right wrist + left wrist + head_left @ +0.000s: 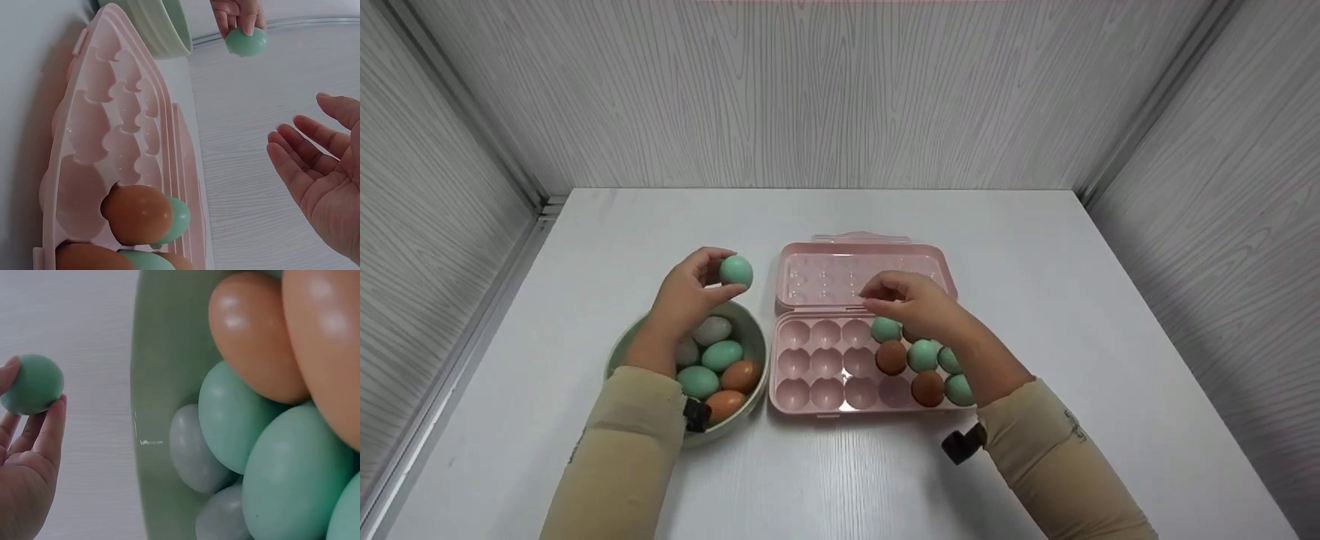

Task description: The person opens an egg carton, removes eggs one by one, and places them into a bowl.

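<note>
My left hand (684, 292) pinches a green egg (736, 271) between thumb and fingertips, above the far rim of a pale green bowl (762, 375). In the left wrist view the same egg (35, 385) shows held off the bowl's side. Inside the bowl lie several eggs: green (723, 355), brown (741, 376) and grey-white (712, 330). My right hand (913, 300), holding nothing, hovers over the pink egg box (810, 411), its fingers (306, 140) loosely bent and apart from the thumb. Brown (891, 358) and green eggs (922, 355) sit in the box's right-hand cups, partly hidden by my right arm.
The box's lid (840, 277) lies folded back behind its base. Bare cups (826, 363) fill the box's left side, beside the bowl. A white table (840, 480) carries everything, with wood-grained panels (840, 97) at the back and both sides.
</note>
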A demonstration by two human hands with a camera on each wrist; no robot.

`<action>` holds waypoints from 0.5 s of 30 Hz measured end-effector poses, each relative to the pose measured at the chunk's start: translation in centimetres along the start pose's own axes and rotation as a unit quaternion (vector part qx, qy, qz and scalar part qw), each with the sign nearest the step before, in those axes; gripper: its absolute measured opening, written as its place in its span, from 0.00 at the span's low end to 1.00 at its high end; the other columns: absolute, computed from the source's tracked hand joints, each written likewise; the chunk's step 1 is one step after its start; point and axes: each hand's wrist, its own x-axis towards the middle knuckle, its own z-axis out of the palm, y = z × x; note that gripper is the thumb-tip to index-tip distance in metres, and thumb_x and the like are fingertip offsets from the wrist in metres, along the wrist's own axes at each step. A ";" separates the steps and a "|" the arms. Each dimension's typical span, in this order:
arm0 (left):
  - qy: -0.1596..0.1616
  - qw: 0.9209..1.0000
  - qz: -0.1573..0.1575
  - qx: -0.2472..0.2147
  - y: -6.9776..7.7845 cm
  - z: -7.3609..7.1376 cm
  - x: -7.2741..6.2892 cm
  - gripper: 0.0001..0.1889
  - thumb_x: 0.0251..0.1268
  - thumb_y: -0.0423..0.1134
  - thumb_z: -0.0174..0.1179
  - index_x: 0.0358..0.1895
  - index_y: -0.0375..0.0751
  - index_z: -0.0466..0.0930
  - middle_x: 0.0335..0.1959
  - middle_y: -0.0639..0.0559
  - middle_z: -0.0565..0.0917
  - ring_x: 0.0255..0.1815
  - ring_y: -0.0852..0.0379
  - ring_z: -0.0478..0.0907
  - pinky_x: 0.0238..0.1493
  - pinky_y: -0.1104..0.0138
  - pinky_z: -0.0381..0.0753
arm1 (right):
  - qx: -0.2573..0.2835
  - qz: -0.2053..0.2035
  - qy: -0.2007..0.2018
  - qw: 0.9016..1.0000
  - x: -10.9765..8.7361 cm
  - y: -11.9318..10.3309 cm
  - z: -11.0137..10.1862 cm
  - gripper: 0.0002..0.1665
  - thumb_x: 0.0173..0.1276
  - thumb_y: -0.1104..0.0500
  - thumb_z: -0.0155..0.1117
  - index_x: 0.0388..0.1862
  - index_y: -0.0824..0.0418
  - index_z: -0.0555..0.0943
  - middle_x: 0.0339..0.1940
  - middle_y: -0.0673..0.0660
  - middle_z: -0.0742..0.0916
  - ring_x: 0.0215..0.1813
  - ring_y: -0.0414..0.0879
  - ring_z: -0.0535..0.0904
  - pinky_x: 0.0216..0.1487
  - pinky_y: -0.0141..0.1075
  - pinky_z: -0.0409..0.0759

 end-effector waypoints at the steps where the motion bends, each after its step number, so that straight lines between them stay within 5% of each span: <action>1: -0.007 1.000 -0.004 0.007 -0.1 -0.1 0.0 0.29 0.52 0.50 0.66 0.57 0.49 0.68 0.54 0.50 0.75 0.57 0.52 0.70 0.57 0.56 0.70 | 0.001 -0.002 -0.001 1.000 0.0 0.1 -0.1 0.10 0.64 0.49 0.59 0.42 0.49 0.80 0.38 0.48 0.82 0.43 0.42 0.76 0.50 0.38 0.74; 10: -0.109 0.992 -0.032 0.061 -1.8 -0.2 0.3 0.26 0.50 0.44 0.68 0.52 0.43 0.69 0.53 0.44 0.74 0.55 0.47 0.71 0.55 0.54 0.69 | 0.015 -0.006 -0.006 1.000 -0.1 0.4 -0.4 0.11 0.65 0.49 0.59 0.43 0.51 0.80 0.37 0.50 0.81 0.42 0.45 0.75 0.46 0.38 0.74; 15: -0.113 0.990 -0.041 0.073 -2.4 -0.2 0.2 0.25 0.50 0.41 0.68 0.52 0.42 0.70 0.53 0.43 0.73 0.55 0.46 0.71 0.56 0.53 0.68 | 0.004 0.001 -0.005 1.000 -0.9 -1.8 -0.5 0.09 0.66 0.55 0.58 0.43 0.56 0.79 0.37 0.52 0.81 0.42 0.46 0.74 0.47 0.39 0.74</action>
